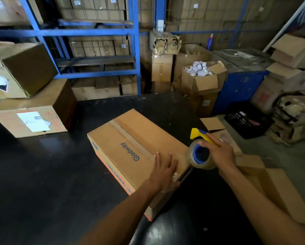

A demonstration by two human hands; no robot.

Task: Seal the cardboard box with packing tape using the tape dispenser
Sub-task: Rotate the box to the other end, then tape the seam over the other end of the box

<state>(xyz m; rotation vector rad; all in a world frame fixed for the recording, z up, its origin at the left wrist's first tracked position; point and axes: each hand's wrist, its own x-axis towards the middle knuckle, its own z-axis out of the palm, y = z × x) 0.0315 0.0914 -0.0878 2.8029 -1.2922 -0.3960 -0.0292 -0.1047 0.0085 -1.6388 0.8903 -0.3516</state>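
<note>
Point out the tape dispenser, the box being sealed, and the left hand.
tape dispenser [202,154], head view, on the tape roll
box [130,144], head view, on its top
left hand [163,169], head view, back of hand

The left hand [163,169] lies flat, fingers straight, arm stretched forward. The right hand [219,152] is curled in a grip, wrist bent.

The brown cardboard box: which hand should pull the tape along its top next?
The right hand: it already grips the yellow tape dispenser at the brown cardboard box's near edge. The left hand lies flat on it.
</note>
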